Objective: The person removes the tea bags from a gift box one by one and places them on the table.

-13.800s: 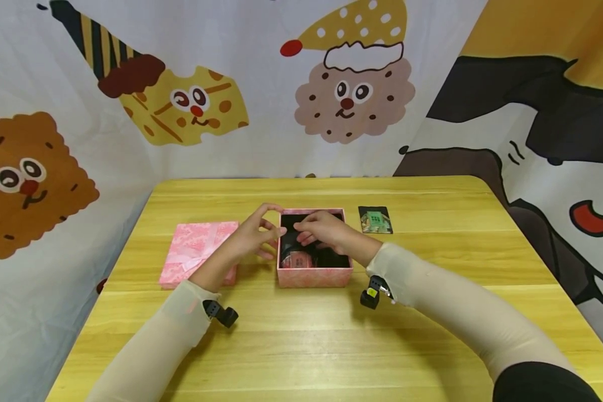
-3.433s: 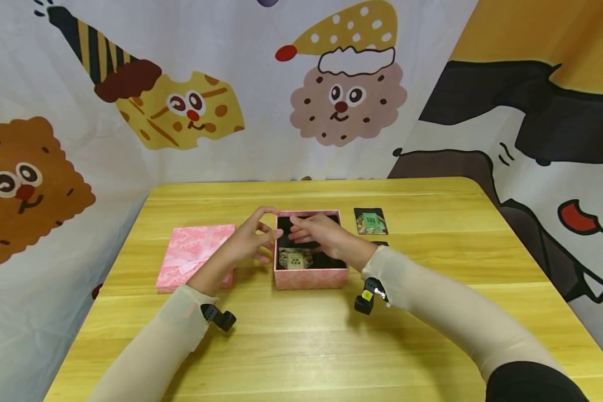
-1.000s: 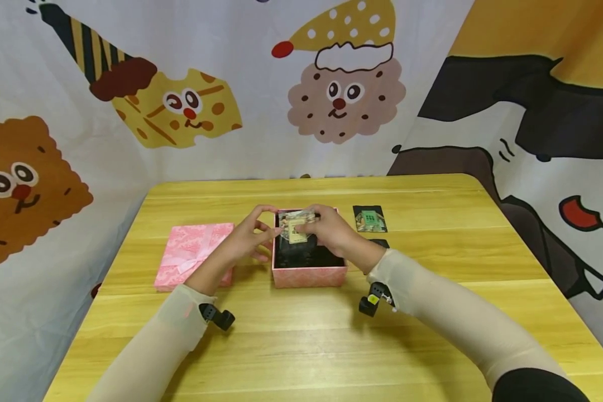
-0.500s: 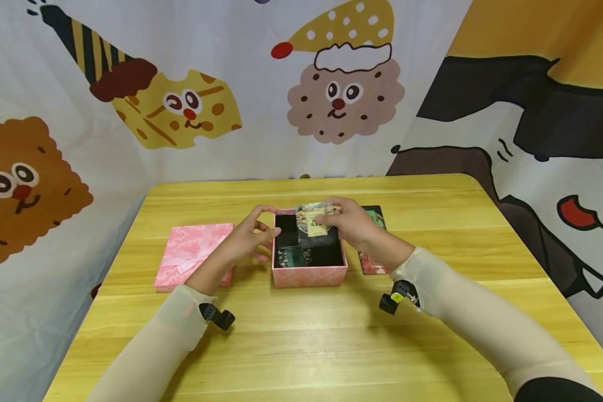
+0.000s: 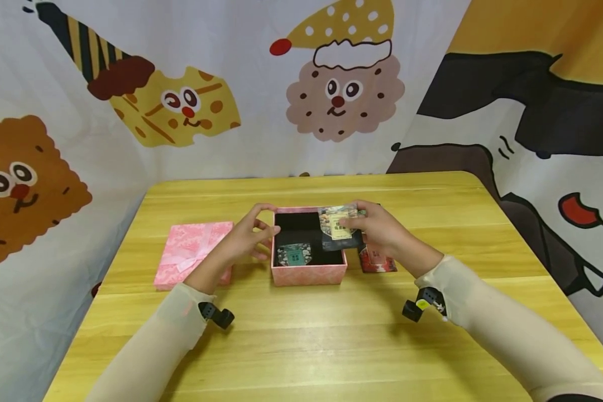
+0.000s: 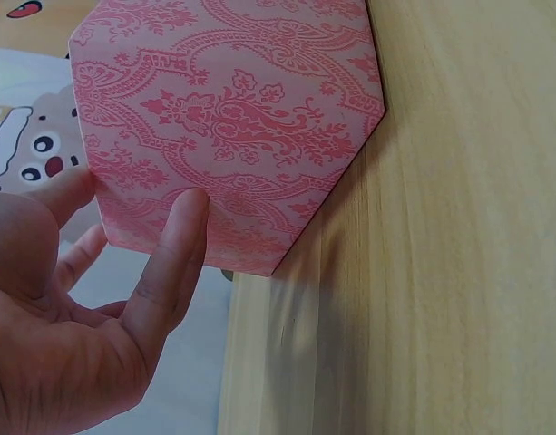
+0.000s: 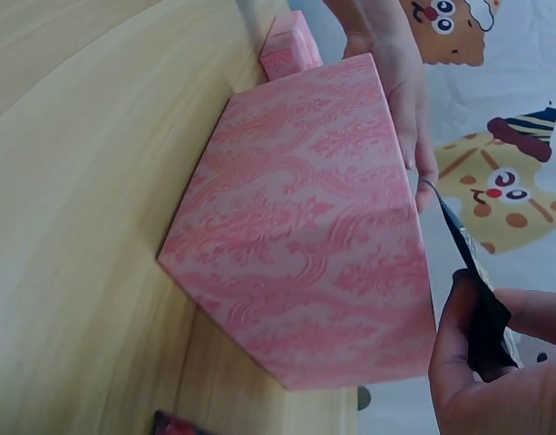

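Observation:
The pink patterned box (image 5: 309, 276) stands uncovered on the table, its inside black. In the left wrist view the fingers of my left hand (image 6: 105, 308) touch the wall of the box (image 6: 223, 118); in the head view that hand (image 5: 248, 233) is at its left side. My right hand (image 5: 382, 226) pinches a black packet with a cream label (image 5: 340, 226) over the box's right edge. In the right wrist view the packet (image 7: 482, 317) is between thumb and fingers of my right hand (image 7: 495, 372). A packet with a teal label (image 5: 294, 255) lies inside the box.
The pink lid with a ribbon bow (image 5: 193, 254) lies left of the box. A red packet (image 5: 377, 259) is on the table to the right, partly under my right hand. A printed cloth (image 5: 261, 156) hangs behind the table (image 5: 301, 340).
My right hand has lifted the cream-labelled packet and carried it right, out of the box's middle. The teal-labelled packet beneath is uncovered. My left hand has stayed at the box.

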Demonstrator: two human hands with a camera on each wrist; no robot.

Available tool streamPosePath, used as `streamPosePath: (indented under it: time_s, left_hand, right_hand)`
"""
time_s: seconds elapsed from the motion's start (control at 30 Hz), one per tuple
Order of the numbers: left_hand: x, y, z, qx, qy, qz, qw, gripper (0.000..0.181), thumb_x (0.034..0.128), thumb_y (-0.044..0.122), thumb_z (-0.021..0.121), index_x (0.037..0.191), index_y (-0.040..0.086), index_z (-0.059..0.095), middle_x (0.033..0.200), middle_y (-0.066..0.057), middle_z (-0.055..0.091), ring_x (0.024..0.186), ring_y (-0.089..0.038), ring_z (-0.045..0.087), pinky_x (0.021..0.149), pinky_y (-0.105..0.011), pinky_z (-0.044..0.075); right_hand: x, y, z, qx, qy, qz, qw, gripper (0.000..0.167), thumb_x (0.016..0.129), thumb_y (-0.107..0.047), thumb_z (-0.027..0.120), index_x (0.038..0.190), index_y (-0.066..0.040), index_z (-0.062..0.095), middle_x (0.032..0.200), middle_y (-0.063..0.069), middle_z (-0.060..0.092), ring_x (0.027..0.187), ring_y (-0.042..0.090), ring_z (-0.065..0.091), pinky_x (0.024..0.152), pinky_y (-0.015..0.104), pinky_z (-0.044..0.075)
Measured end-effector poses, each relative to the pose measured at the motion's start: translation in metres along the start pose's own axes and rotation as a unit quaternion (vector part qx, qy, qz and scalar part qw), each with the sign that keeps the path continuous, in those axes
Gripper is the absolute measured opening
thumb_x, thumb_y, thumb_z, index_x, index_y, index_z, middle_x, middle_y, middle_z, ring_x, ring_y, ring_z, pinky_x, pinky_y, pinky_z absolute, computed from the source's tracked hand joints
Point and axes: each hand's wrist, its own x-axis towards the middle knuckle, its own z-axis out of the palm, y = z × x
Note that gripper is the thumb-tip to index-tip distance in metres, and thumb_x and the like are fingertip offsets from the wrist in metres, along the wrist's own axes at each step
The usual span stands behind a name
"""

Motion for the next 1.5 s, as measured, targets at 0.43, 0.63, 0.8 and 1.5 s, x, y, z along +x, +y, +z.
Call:
streamPosePath:
  time_s: [0.43, 0.63, 0.8, 1.5]
  left_hand:
    - [-0.001, 0.0, 0.001, 0.008, 0.002, 0.001, 1.0, 0.053, 0.1029, 0.035, 0.065, 0.148, 0.035, 0.038, 0.126, -0.024, 0.049, 0.092, -0.037, 0.07, 0.069, -0.05, 0.064]
    - [-0.001, 0.0, 0.0, 0.007, 0.002, -0.001, 1.0, 0.053, 0.1036, 0.034, 0.065, 0.149, 0.034, 0.038, 0.127, -0.025, 0.048, 0.092, -0.036, 0.069, 0.07, -0.053, 0.064]
    - [-0.001, -0.001, 0.001, 0.003, 0.003, -0.003, 1.0, 0.052, 0.1037, 0.034, 0.064, 0.149, 0.034, 0.039, 0.127, -0.025, 0.048, 0.092, -0.037, 0.069, 0.07, -0.054, 0.063]
    - [-0.002, 0.0, 0.001, 0.003, 0.005, -0.01, 0.9999, 0.051, 0.103, 0.035, 0.066, 0.147, 0.035, 0.04, 0.127, -0.024, 0.049, 0.093, -0.037, 0.069, 0.071, -0.055, 0.063]
  right_hand:
    - [-0.023, 0.02, -0.036, 0.013, -0.005, -0.007, 0.9999, 0.04, 0.104, -0.015, 0.063, 0.14, -0.01, 0.048, 0.093, 0.001, 0.064, 0.07, 0.012, 0.054, 0.058, 0.025, 0.045]
    - [-0.033, 0.022, -0.045, 0.008, -0.006, -0.002, 0.9999, 0.038, 0.106, -0.017, 0.06, 0.141, -0.009, 0.046, 0.099, 0.001, 0.058, 0.079, 0.014, 0.053, 0.067, 0.03, 0.047]
    - [-0.039, 0.026, -0.049, 0.005, -0.002, 0.013, 0.9999, 0.033, 0.11, -0.023, 0.053, 0.14, -0.009, 0.046, 0.103, 0.003, 0.053, 0.082, 0.015, 0.048, 0.068, 0.03, 0.043]
    - [-0.063, 0.079, -0.071, 0.051, -0.018, 0.079, 0.9954, 0.026, 0.109, -0.024, 0.056, 0.131, -0.013, 0.062, 0.1, -0.001, 0.06, 0.075, 0.009, 0.053, 0.063, 0.027, 0.047]
